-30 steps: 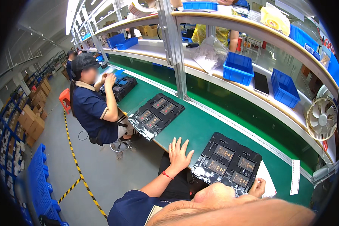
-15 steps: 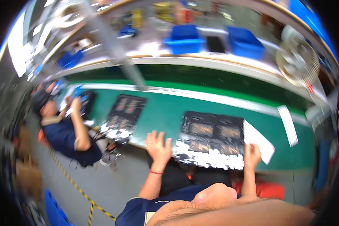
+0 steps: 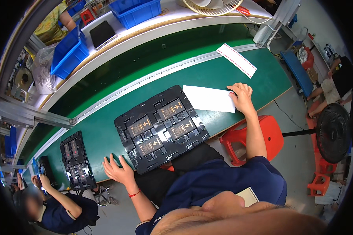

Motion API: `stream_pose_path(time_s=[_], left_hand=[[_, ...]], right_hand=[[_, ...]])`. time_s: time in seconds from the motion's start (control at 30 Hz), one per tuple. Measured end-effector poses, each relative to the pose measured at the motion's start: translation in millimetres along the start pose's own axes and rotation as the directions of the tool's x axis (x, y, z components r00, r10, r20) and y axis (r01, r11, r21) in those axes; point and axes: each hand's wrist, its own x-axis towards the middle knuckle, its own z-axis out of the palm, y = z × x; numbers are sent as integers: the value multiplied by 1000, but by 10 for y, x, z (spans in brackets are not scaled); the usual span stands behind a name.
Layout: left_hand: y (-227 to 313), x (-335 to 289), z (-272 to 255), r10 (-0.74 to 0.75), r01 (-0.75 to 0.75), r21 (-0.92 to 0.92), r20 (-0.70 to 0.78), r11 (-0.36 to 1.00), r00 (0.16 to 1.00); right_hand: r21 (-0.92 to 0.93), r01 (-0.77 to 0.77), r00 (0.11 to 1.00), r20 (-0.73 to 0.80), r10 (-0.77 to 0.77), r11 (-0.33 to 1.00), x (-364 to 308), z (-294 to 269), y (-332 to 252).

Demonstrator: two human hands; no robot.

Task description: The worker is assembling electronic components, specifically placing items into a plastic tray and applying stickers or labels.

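Left hand: the hand (image 3: pixel 119 171) is spreading its fingers in a released pose at the desk's near edge, just beside the large tray; a red cord is circling the wrist.
Right hand: the hand (image 3: pixel 243 96) is bending its fingers at the right end of the white sheet; whether it is grasping the sheet or only touching it, one cannot tell.
Large tray: the black tray (image 3: pixel 159 129) is lying flat along the near edge of the green desk (image 3: pixel 102 137), between the two hands.
Batteries: four flat black batteries (image 3: pixel 150 145) with orange markings are sitting in the large tray, two by two.
Sheet: the white sheet (image 3: pixel 210 99) is lying on the desk, its left end meeting the large tray's right side.
Strip: a white strip (image 3: pixel 237 60) with red dashes is lying towards the desk's far right corner.
Second tray: a similar tray (image 3: pixel 86 182) is resting farther left, at the near edge.
Co-worker: a person (image 3: pixel 66 211) in a dark blue top is sitting beyond the second tray, raising both forearms over the near edge.
Shelf: above the far edge, the shelf (image 3: pixel 176 13) is carrying blue bins (image 3: pixel 68 53) and a dark tablet (image 3: pixel 102 34).
Stool: a red stool (image 3: pixel 268 137) is standing below the near edge, at right.
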Motion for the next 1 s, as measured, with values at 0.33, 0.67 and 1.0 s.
stream_pose_path(time_s=[0.33,0.67,1.0], left_hand=[[-7,68,-168,30,-34,-42,-80,999,996],[18,-122,-110,-87,78,-73,-136,994,987],[71,261,-204,66,-105,-353,-121,930,990]], right_hand=[[-60,173,984,50,-170,983,86,-37,79],[66,597,778,-292,-557,800,165,248,469],[251,90,958,241,-152,964,24,33,348]])
